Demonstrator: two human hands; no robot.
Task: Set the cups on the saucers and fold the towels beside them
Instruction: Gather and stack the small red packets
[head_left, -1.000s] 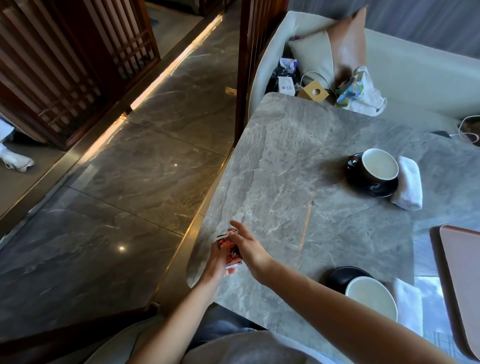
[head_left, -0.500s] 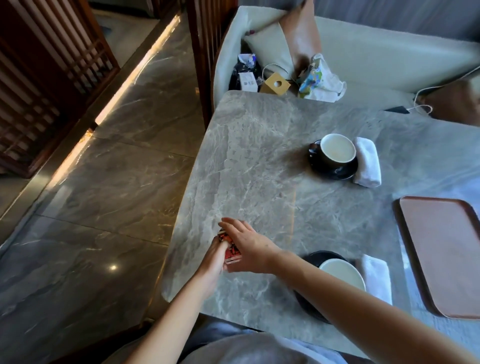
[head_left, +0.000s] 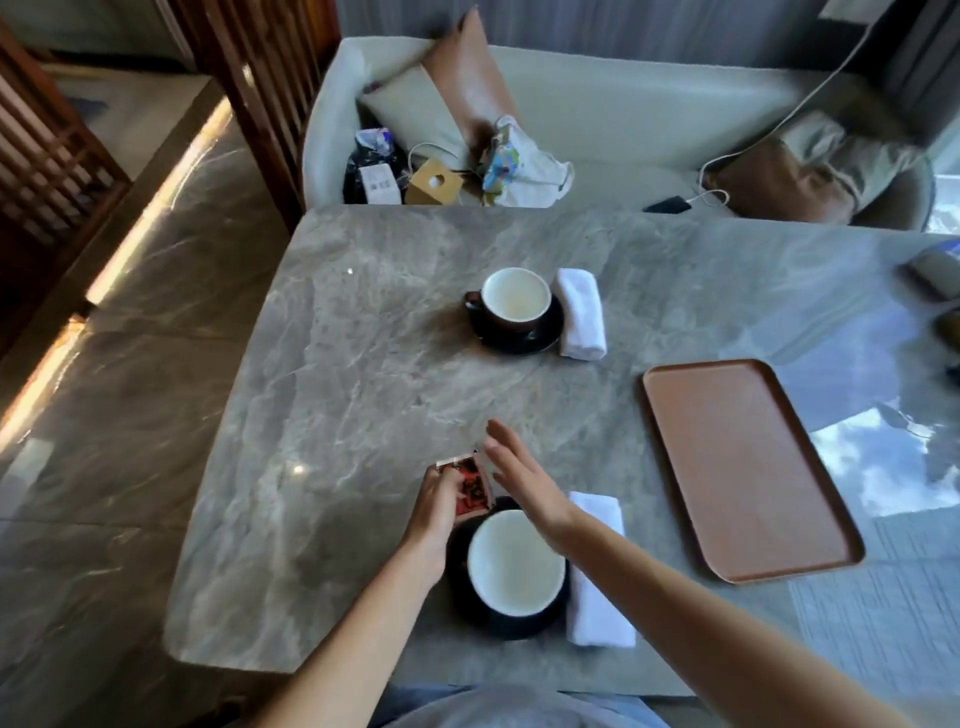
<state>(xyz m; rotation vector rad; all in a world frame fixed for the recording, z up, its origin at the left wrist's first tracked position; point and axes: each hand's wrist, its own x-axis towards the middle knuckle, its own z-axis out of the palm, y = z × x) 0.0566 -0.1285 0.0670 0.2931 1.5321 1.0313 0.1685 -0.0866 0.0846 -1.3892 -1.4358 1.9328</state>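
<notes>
Two dark cups with white insides stand on dark saucers on the grey marble table. The far cup (head_left: 516, 300) sits on its saucer (head_left: 540, 338) with a folded white towel (head_left: 580, 313) to its right. The near cup (head_left: 516, 564) sits on its saucer (head_left: 498, 626) by the front edge, a folded white towel (head_left: 597, 603) to its right. My left hand (head_left: 441, 499) grips a small red and white packet (head_left: 470, 486) just beyond the near cup. My right hand (head_left: 524, 480) hovers flat with fingers spread beside the packet, holding nothing.
A brown tray (head_left: 743, 473) lies at the table's right. A pale sofa (head_left: 597, 104) behind the table holds cushions, bags and a small wooden box (head_left: 434, 183). A dark phone with a cable (head_left: 667, 205) lies at the far edge. Wooden screens (head_left: 260, 78) stand left.
The view has swung right, bringing the tray and both settings fully into sight. My right hand has let go of the packet and opened; my left hand still holds it.
</notes>
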